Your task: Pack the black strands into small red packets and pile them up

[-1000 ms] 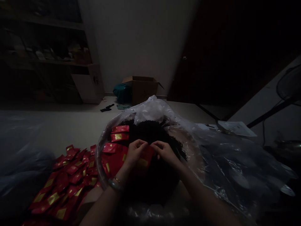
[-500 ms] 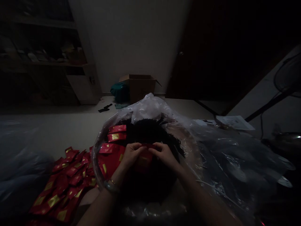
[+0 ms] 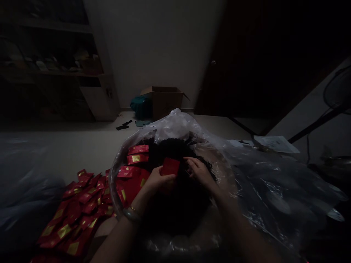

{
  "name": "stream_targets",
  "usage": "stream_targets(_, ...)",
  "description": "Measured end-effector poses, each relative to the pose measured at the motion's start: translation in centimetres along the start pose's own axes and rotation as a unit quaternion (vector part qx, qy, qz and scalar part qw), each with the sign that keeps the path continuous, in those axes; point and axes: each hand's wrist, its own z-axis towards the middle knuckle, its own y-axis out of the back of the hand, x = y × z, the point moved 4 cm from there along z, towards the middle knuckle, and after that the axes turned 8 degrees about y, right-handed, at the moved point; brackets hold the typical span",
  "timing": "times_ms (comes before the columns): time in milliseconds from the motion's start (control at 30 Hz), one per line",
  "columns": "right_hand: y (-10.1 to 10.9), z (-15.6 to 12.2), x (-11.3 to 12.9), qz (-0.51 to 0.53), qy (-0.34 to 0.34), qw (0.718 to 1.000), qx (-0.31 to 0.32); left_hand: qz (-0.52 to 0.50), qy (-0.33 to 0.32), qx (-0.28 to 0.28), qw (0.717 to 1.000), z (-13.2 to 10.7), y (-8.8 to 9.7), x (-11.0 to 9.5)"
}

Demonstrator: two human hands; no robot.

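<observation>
The room is dim. My left hand (image 3: 157,181) is closed on a small red packet (image 3: 170,166), holding it up over a heap of dark loose material (image 3: 175,197) in a round basin lined with clear plastic (image 3: 115,175). My right hand (image 3: 199,171) is just right of the packet, fingers curled down into the dark material; what they pinch is hidden. A bracelet sits on my left wrist. Several red and gold packets (image 3: 136,158) lie inside the basin's left side.
A pile of several red and gold packets (image 3: 74,215) covers the floor at lower left. Crumpled clear plastic (image 3: 274,190) spreads right. A cardboard box (image 3: 164,100), shelves (image 3: 52,69), paper (image 3: 275,143) and a fan stand (image 3: 337,98) lie farther off.
Both hands held the red packet together before; now my right hand has let go and moved right into the dark material, while my left hand lifts the packet alone.
</observation>
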Motion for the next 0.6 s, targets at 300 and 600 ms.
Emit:
stream_targets(300,-0.5,-1.2,-6.5,-0.355,-0.092,0.917,0.156,-0.059,-0.045,-0.039,0.997,-0.1,0.8,-0.3)
stream_targets(600,3.9,0.8,-1.9,-0.156,0.015,0.987,0.043,0.006,-0.052,-0.052,0.997,-0.2,0.6,-0.5)
